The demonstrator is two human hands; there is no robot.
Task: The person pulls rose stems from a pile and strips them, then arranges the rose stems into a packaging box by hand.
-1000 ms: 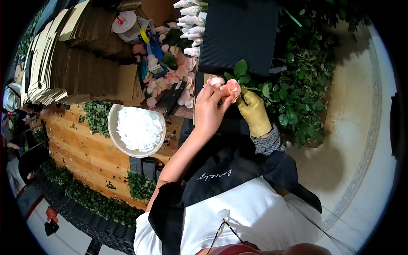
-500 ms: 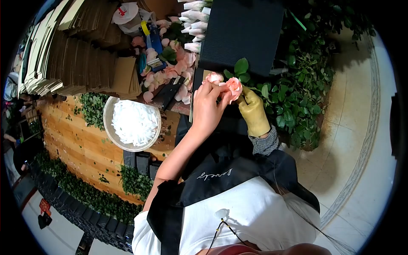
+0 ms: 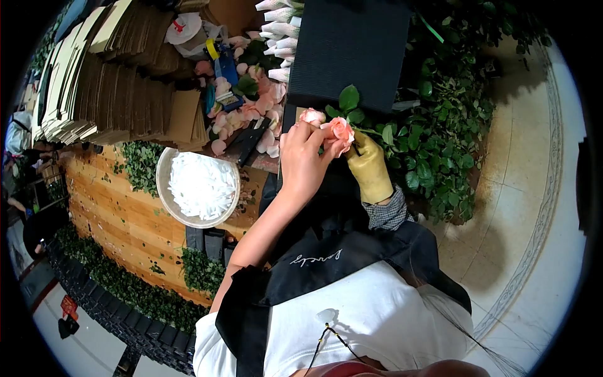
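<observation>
My left hand (image 3: 303,154), bare, has its thumb and fingers closed at the petals of a pink rose (image 3: 341,129). A second pink rose (image 3: 312,117) shows just behind those fingers. My right hand (image 3: 369,166), in a yellow glove, is closed right beside the bloom, around the rose stem, which is mostly hidden by the glove. Green leaves (image 3: 349,98) stick up above the flowers.
A black ribbed box (image 3: 348,53) stands ahead, with several white-netted buds (image 3: 276,31) beside it. Loose pink petals (image 3: 260,100) and cardboard stacks (image 3: 107,94) lie to the left. A tub (image 3: 165,195) holds white pieces. Leafy stems (image 3: 440,144) crowd the right.
Both hands and the roses have shifted slightly left in view, along with the surroundings. The left fingers stay at the rose and the gloved hand keeps its hold.
</observation>
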